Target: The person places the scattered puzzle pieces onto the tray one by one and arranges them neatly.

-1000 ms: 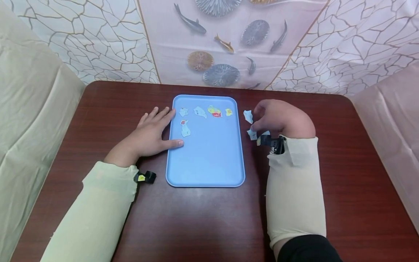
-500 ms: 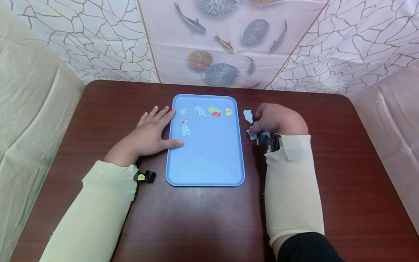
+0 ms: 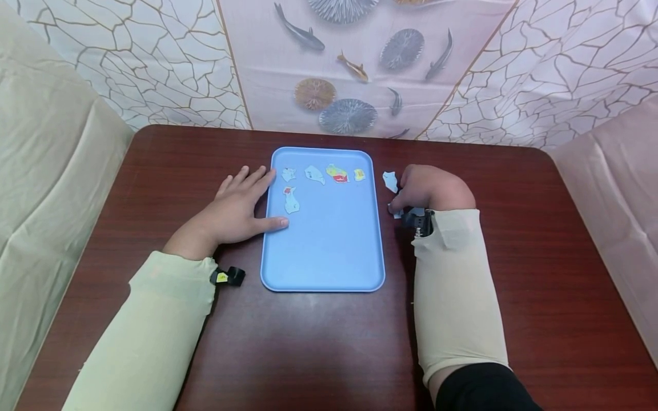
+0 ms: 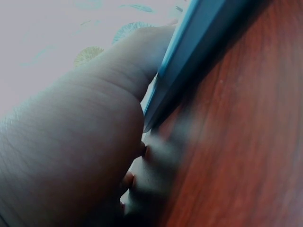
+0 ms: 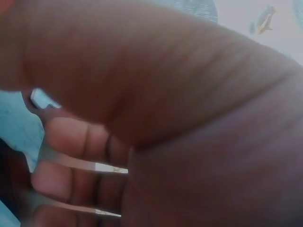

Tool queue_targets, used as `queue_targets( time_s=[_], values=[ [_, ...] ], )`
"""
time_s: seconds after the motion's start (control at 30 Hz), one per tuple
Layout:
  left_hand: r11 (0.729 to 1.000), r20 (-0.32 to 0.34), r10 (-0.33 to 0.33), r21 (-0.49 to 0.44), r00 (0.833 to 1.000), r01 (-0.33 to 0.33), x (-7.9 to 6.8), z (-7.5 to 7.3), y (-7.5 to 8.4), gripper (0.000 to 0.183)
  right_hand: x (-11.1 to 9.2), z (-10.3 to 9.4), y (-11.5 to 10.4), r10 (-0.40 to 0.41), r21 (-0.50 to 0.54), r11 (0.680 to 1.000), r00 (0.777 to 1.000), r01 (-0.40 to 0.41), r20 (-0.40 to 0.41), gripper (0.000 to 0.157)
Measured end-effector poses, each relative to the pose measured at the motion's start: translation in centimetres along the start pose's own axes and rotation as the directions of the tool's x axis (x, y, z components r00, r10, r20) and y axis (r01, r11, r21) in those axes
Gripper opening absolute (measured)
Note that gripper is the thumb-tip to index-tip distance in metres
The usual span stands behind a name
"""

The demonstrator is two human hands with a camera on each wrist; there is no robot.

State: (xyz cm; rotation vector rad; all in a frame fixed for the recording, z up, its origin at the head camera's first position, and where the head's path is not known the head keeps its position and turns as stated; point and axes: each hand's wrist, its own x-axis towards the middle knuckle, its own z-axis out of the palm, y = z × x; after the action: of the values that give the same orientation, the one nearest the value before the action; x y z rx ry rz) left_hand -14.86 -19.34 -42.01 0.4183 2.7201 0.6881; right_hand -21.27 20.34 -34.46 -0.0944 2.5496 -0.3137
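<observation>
Right-hand grip point(image 3: 434, 187) curls low over a pale-blue piece point(image 3: 398, 216) just beyond the tray's point(image 3: 324, 251) right edge; whether it pinches it cannot be told. Left-hand grip point(image 3: 231, 214), fingers spread, thumb across the rim, seemingly steadies the tray on the bench point(image 3: 319, 354).

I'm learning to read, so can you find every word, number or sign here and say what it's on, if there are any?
None can be read.
Small, flat, irregular yellow piece on the rectangular light-blue tray: marks too small to read.
Flat, irregular pale-blue piece with a red tip, on the same tray: faint marks, too small to read.
Small yellow tag on the black left-wrist device: dark mark, too small to read.
</observation>
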Motion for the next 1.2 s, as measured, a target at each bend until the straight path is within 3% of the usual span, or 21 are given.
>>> queue_targets(
  time_s=[0.3, 0.53, 0.73, 0.97, 1.2],
  values=[
    [1.000, 0.004, 0.000, -0.001, 1.000, 0.000, -0.1, -0.1, 0.1, 0.119, 0.0, -0.1, 0.0, -0.013, -0.020, 1.000, 1.000, 0.013, -0.016, 0.019],
    [1.000, 0.004, -0.005, -0.006, 1.000, 0.005, -0.2, -0.2, 0.3, 0.118, -1.0, -0.9, -0.5, -0.016, 0.003, 1.000, 0.998, 0.016, -0.054, 0.019],
    [1.000, 0.004, -0.006, -0.009, 1.000, 0.006, -0.2, -0.2, 0.3, 0.118, -2.5, -1.8, -1.5, -0.019, 0.073, 0.997, 0.996, 0.025, -0.084, 0.051],
    [1.000, 0.005, -0.007, -0.006, 1.000, 0.007, -0.2, -0.2, 0.3, 0.118, -3.3, -2.0, -2.9, -0.106, 0.133, 0.984, 0.987, 0.122, -0.119, 0.059],
    [1.000, 0.003, -0.007, 0.004, 1.000, 0.007, -0.2, -0.2, 0.3, 0.118, -2.0, -1.0, -4.6, -0.250, 0.031, 0.966, 0.956, 0.258, -0.153, 0.057]
  ],
)
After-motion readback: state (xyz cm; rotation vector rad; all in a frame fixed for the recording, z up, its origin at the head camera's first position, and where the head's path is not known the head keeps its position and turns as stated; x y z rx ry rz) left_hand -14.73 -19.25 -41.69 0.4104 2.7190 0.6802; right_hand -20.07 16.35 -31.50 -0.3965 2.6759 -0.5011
